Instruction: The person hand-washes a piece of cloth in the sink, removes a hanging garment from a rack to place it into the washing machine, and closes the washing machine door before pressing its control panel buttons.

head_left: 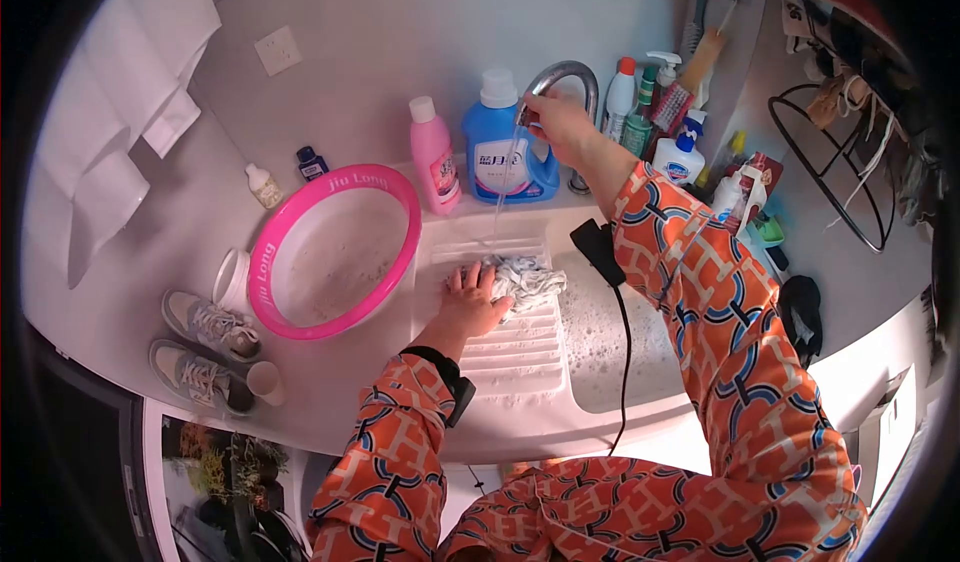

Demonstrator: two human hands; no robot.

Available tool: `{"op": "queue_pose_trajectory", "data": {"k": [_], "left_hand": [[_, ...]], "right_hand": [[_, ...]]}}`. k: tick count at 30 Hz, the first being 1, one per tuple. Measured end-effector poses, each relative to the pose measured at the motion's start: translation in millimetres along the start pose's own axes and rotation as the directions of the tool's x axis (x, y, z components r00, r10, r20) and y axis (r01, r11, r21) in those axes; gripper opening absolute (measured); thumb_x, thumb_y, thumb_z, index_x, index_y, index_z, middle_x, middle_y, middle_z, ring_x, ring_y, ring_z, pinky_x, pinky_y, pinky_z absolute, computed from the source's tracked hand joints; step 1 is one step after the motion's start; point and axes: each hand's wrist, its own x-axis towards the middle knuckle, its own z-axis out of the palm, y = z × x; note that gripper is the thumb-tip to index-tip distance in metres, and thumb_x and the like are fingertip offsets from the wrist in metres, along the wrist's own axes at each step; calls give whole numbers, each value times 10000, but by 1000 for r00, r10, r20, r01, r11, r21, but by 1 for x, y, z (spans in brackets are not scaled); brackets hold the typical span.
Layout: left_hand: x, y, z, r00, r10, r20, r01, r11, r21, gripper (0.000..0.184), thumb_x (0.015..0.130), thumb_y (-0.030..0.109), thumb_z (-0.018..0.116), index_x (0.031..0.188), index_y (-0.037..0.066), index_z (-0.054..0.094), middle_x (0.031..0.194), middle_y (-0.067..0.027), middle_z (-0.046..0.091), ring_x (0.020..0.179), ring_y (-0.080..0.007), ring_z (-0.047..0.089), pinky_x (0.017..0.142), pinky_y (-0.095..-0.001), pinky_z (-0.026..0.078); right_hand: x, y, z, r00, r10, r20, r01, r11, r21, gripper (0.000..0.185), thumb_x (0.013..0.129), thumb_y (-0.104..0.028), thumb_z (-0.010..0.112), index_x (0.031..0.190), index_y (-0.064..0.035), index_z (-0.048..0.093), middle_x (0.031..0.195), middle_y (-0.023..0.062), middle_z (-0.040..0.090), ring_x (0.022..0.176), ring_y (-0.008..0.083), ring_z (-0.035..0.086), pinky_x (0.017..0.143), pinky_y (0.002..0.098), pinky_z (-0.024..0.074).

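Observation:
My left hand point(470, 302) lies palm down with fingers spread, against the left side of a bunched, wet white-and-grey cloth point(532, 284). The cloth rests on the ribbed washboard point(510, 352) built into the sink counter. Higher up, my right hand point(562, 125) is closed round the outlet end of the curved metal faucet point(575, 70). A thin stream of water point(500, 202) falls from there toward the cloth. Just behind the stream stands a blue detergent jug point(502, 162), beside a pink bottle point(434, 157).
Left of the washboard leans a pink-rimmed basin point(265, 262) with suds. A pair of sneakers point(205, 372) and a white cup point(265, 382) sit farther left. The sudsy sink bowl point(610, 342) is at right, with a black cable point(624, 362) across it. Several bottles and brushes crowd the back right.

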Motion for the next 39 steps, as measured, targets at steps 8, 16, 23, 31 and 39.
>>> {"op": "queue_pose_trajectory", "data": {"k": [8,16,23,31,39], "left_hand": [[7,-2,6,1000,18,-23,-17,1000,19,697,826,506,498,1390,167,272,1461,-96,208,1318,-373,193,1069,-513,162],[11,-13,-14,994,-26,-108,-15,932,-362,437,779,349,641,1152,133,565,1182,-122,540,1115,-304,496,886,-375,430],[35,-9,-39,949,-200,-244,7,787,-617,405,812,349,601,954,-30,617,880,-159,657,841,-248,631,731,-349,469],[45,-27,-53,832,-334,-443,58,847,-529,342,889,347,454,988,41,572,966,-220,611,922,-379,574,792,-440,445],[2,4,-19,966,8,-257,-37,993,-109,630,737,183,662,1310,219,404,1381,-145,274,1215,-368,348,955,-414,389]], "right_hand": [[-26,0,-14,1000,-13,-5,13,999,-31,148,888,-158,522,1003,-70,552,888,13,590,824,102,542,713,263,417],[-107,131,-37,821,290,492,199,662,-723,943,677,-454,743,1372,-23,274,1340,234,384,1260,336,361,1043,420,289],[-125,139,-33,913,283,294,78,587,-806,684,701,-246,681,1302,-88,396,1258,202,470,1141,345,473,886,400,446],[-91,139,-57,957,289,39,-177,681,-711,665,765,-402,685,1244,-20,427,1045,152,567,828,194,570,694,319,488],[-139,168,-17,905,-108,411,423,336,-842,562,736,-342,678,1220,-130,484,1290,146,459,1157,327,448,930,410,409]]}}
